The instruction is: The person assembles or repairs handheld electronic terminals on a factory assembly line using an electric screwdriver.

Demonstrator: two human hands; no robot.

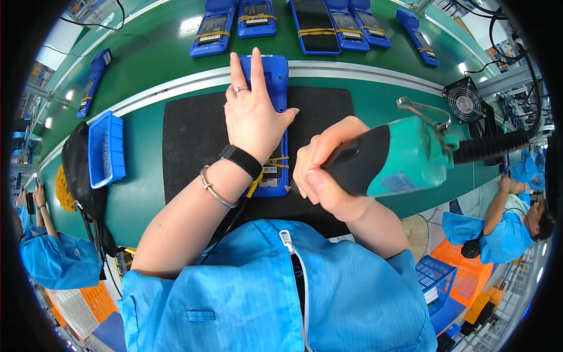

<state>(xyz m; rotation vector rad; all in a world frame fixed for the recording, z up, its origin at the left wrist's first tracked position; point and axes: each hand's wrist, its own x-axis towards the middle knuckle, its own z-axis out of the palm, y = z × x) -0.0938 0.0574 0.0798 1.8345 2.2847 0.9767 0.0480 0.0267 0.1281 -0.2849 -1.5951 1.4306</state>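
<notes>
A long blue handheld device [271, 82] lies lengthwise on a black mat [190, 135] in front of me. My left hand [252, 114] rests flat on top of it, fingers stretched toward its far end, with a ring, a black wristband and a metal bangle on that arm. My right hand [322, 170] grips a teal and black electric screwdriver [393, 158], held beside the device's near end; its tip is hidden behind the hand. A yellow band wraps the device near its lower end.
Several blue devices [258, 20] bound with yellow bands lie on the green conveyor belt beyond a metal rail. A blue bin [105, 149] and a black bag [79, 170] sit at the left. A small fan [464, 100] stands right. Other workers in blue sit at both sides.
</notes>
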